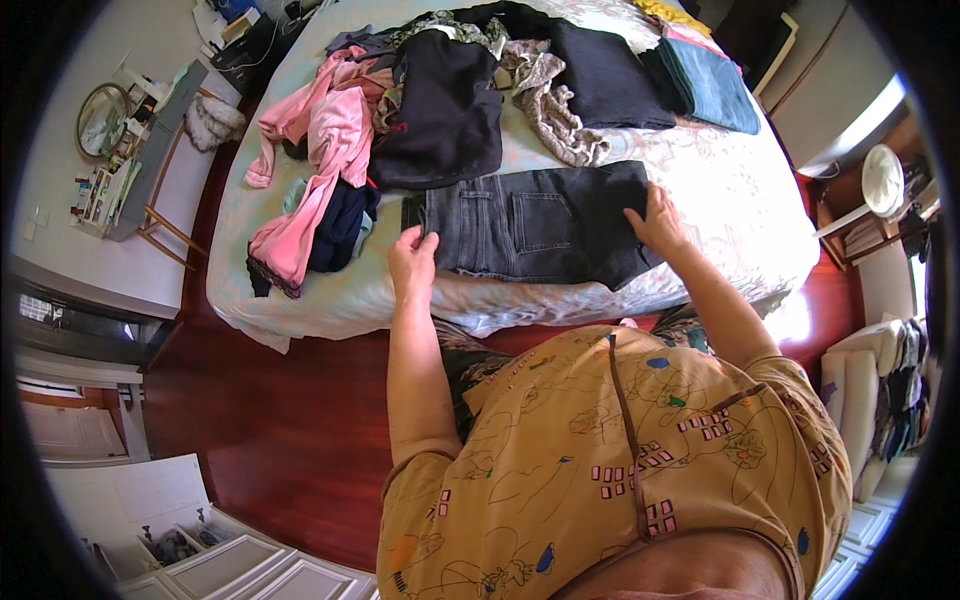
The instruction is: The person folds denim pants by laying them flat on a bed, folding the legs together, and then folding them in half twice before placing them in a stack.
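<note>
A pair of dark grey denim jeans (480, 225) lies folded across the near side of the bed, its waistband on the left and a stitched back pocket facing up. My left hand (412, 259) is at the waistband edge, thumb and curled fingers pinching the denim there. At the opposite, folded end, my right hand (661, 221) rests on the cloth with thumb and fingers spread. Just beyond the jeans is a black garment (450, 112). Left of it, a pink satin garment with dark lace trim (341, 142) trails over a navy garment (341, 232).
The bed (735, 187) has a pale patterned sheet. Toward its far side lie a leopard-print ruffled garment (544, 97), folded black clothing (607, 75) and folded blue jeans (716, 86). A grey desk (161, 142) stands left, a white fan (883, 180) right. The floor (277, 420) is reddish wood.
</note>
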### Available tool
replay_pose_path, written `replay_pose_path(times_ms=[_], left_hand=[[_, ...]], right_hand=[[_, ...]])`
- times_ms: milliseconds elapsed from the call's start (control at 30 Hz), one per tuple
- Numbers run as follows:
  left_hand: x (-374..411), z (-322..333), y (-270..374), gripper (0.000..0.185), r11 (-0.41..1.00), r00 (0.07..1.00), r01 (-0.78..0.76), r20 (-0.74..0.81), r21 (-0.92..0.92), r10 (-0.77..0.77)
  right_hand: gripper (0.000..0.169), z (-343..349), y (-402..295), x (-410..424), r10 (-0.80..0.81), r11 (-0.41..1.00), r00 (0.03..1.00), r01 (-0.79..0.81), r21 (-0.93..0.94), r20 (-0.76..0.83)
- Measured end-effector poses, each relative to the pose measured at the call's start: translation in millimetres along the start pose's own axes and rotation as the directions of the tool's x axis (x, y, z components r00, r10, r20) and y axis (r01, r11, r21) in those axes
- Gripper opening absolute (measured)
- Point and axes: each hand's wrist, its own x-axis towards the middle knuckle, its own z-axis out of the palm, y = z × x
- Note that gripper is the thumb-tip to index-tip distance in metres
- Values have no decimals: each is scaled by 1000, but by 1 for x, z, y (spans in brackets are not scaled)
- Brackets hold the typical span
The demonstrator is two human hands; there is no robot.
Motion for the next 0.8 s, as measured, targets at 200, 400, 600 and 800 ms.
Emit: replay_pose_path(times_ms=[200, 400, 600, 800], left_hand=[[53, -44, -39, 22, 945, 958, -175, -176, 275, 228], [66, -44, -32, 52, 899, 977, -45, -170, 437, 132], [91, -17, -18, 79, 663, 991, 126, -70, 738, -111], [60, -8, 4, 64, 935, 987, -45, 158, 352, -12]], right_hand=[[79, 40, 27, 13, 253, 950, 956, -274, 152, 146], [73, 37, 13, 20, 318, 887, 930, -361, 287, 187], [67, 40, 0, 32, 460, 710, 843, -537, 455, 279], [50, 4, 28, 29, 377, 788, 925, -343, 511, 40]])
